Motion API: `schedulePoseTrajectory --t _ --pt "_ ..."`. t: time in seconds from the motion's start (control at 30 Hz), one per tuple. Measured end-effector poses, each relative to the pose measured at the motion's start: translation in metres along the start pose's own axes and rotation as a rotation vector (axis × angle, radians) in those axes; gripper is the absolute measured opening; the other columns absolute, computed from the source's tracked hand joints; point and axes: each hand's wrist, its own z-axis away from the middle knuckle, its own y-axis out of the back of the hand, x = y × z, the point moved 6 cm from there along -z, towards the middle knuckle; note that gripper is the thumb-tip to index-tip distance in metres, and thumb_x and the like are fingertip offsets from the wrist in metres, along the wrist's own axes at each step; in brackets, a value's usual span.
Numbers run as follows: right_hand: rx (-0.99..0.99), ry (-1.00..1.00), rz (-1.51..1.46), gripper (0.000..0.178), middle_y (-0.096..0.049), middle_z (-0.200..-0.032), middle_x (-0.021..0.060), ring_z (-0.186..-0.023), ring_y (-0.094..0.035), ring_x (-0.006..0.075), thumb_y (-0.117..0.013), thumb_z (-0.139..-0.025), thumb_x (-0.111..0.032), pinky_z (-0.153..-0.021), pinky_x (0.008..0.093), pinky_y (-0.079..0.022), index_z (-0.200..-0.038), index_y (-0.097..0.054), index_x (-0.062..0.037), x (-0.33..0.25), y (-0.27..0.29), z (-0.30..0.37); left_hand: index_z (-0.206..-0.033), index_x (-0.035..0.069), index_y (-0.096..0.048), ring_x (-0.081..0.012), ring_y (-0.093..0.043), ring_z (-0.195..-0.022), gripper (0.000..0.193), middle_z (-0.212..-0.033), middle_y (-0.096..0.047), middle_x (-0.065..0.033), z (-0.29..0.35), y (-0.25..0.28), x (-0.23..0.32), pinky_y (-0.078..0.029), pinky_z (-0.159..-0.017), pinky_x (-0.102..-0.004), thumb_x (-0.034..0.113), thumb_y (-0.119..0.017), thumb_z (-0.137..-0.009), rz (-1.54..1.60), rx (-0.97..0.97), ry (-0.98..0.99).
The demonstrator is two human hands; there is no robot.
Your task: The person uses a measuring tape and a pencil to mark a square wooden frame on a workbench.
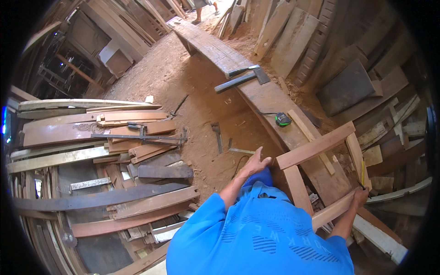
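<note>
A rectangular frame of reddish wooden rails (316, 145) rests across the bench, close to my body on the right. My right hand (360, 197) is closed around its near right corner, fingers partly hidden. Beside those fingers a thin yellow strip (363, 173) lies along the frame's right rail; I cannot make out its kind. My left hand (257, 163) is held out left of the frame, fingers apart and holding nothing. On the bench lie a green and black tape measure (283, 119) and a loose wooden strip (306, 130) that passes under the frame.
The narrow plank bench (208, 46) runs away to the far left. A long-handled tool with a dark, broad head (261, 75) lies across it. Stacked boards (151, 197) and a bar clamp (143, 136) fill the left side. More boards (293, 41) lean at the right.
</note>
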Motion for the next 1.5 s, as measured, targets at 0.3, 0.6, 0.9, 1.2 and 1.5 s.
schedulePoseTrajectory --t 0.3,0.6,0.9,1.2,1.5 --pt "-0.008 0.496 -0.466 0.024 -0.072 -0.095 0.0156 -0.086 -0.069 0.0258 -0.063 -0.091 -0.012 -0.077 0.0389 -0.052 -0.110 -0.068 0.0017 -0.113 -0.038 0.025 -0.134 -0.005 -0.062 -0.0423 -0.054 -0.136 0.063 -0.137 -0.060 -0.0327 0.034 -0.009 -0.199 -0.043 -0.112 -0.0478 0.048 -0.051 -0.102 0.087 -0.184 0.374" --pt "-0.980 0.560 -0.995 0.007 -0.069 -0.085 0.0040 -0.068 -0.062 0.0102 -0.064 -0.097 -0.011 -0.058 0.0256 -0.050 -0.102 -0.067 -0.0058 -0.337 -0.110 0.227 -0.122 -0.003 -0.070 -0.0368 -0.067 -0.114 0.060 -0.123 -0.071 -0.0249 0.085 0.052 -0.349 -0.053 -0.091 -0.0468 0.049 -0.046 -0.103 0.163 0.275 0.599" --pt "-1.416 0.832 -0.504 0.014 -0.074 -0.091 0.0049 -0.084 -0.067 0.0132 -0.064 -0.090 -0.010 -0.073 0.0310 -0.054 -0.101 -0.071 -0.0054 -0.478 -0.209 0.462 -0.117 -0.001 -0.072 -0.0340 -0.070 -0.101 0.058 -0.119 -0.072 -0.0219 0.103 0.160 -0.387 -0.056 -0.083 -0.0453 0.048 -0.047 -0.104 0.212 0.060 0.519" --pt "-1.512 0.856 -0.082 0.027 -0.069 -0.085 0.0043 -0.077 -0.062 0.0140 -0.069 -0.092 -0.029 -0.067 0.0332 -0.051 -0.101 -0.073 -0.0038 -0.630 -0.300 0.625 -0.115 0.008 -0.068 -0.0189 -0.065 -0.067 0.036 -0.082 -0.069 -0.0064 0.031 0.403 -0.428 -0.052 -0.057 -0.0353 0.040 -0.056 -0.103 0.690 0.467 0.663" --pt "-1.387 0.968 -0.029 0.031 -0.071 -0.089 0.0047 -0.082 -0.064 0.0139 -0.071 -0.091 -0.033 -0.074 0.0329 -0.052 -0.103 -0.072 -0.0040 -0.744 -0.327 0.635 -0.102 0.009 -0.066 -0.0145 -0.056 -0.051 0.030 -0.073 -0.065 -0.0063 -0.046 0.540 -0.464 -0.043 -0.042 -0.0299 0.038 -0.060 -0.099 0.581 0.476 0.618"
